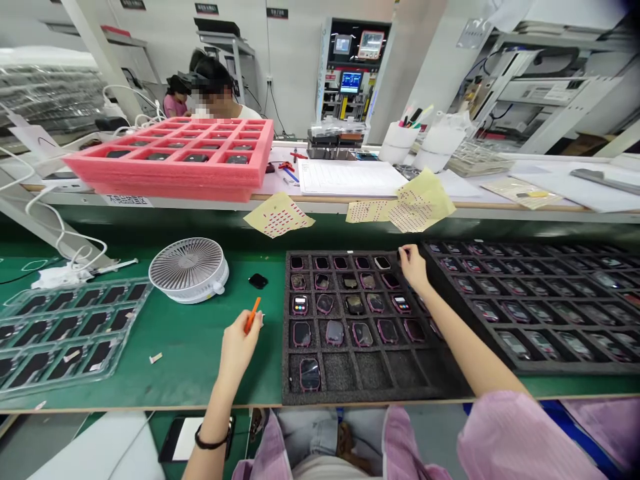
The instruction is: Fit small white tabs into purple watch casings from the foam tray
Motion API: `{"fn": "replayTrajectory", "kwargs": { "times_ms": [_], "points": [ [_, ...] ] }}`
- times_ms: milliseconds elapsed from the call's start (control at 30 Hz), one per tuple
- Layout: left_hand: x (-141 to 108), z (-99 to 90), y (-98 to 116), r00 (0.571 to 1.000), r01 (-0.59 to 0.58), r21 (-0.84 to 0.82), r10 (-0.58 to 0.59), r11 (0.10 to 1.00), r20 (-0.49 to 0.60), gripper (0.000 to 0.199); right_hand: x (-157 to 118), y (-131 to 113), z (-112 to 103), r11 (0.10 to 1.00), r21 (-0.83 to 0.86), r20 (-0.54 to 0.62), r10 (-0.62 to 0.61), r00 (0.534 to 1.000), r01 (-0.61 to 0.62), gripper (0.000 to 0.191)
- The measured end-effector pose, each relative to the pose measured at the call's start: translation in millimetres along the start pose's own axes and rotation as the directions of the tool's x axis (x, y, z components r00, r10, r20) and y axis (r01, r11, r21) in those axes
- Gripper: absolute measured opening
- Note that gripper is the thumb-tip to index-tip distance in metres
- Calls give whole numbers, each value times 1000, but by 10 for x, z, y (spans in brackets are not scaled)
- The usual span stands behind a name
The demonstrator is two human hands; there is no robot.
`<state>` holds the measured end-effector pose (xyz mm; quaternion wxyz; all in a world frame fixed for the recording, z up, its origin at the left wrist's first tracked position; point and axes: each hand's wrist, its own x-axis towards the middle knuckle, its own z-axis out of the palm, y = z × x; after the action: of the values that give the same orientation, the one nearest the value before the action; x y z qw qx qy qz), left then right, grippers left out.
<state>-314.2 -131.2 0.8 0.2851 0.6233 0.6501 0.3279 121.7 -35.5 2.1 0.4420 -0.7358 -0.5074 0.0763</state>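
My left hand point(242, 337) is closed on an orange tool point(253, 315) above the green mat, and a small pale piece shows beside its fingertips. A black watch-like part point(258, 281) lies on the mat just beyond it. My right hand point(414, 268) reaches to the far right corner of a dark foam tray point(350, 399). Its fingers are pinched at a small dark item, too hidden to make out. Watch-like parts with purplish frames fill most of this tray's compartments; several in the nearest row are bare.
A round white fan point(189, 270) stands left of centre, beside a clear plastic tray point(131, 333) of dark parts. Another foam tray point(575, 368) is at the right. On the raised shelf sit pink foam trays point(165, 183), papers point(350, 177) and pen holders. People sit beyond.
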Motion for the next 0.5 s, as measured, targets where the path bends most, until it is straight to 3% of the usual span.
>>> {"fn": "replayTrajectory", "kwargs": {
  "times_ms": [100,200,333,500],
  "points": [
    [-8,-64,-78,999,47,166,-44,985,-17,31,200,219,-49,996,-92,47,-7,999,11,20],
    [-19,-28,-64,998,52,230,-60,972,31,31,219,278,-6,986,-163,129,-14,991,35,16],
    [-16,32,-48,996,50,287,-67,957,51,31,111,341,-45,959,-279,96,-28,995,54,15],
    [13,50,-75,996,53,344,-72,938,42,30,-138,540,-207,836,-547,64,10,998,26,33]
  ]
}}
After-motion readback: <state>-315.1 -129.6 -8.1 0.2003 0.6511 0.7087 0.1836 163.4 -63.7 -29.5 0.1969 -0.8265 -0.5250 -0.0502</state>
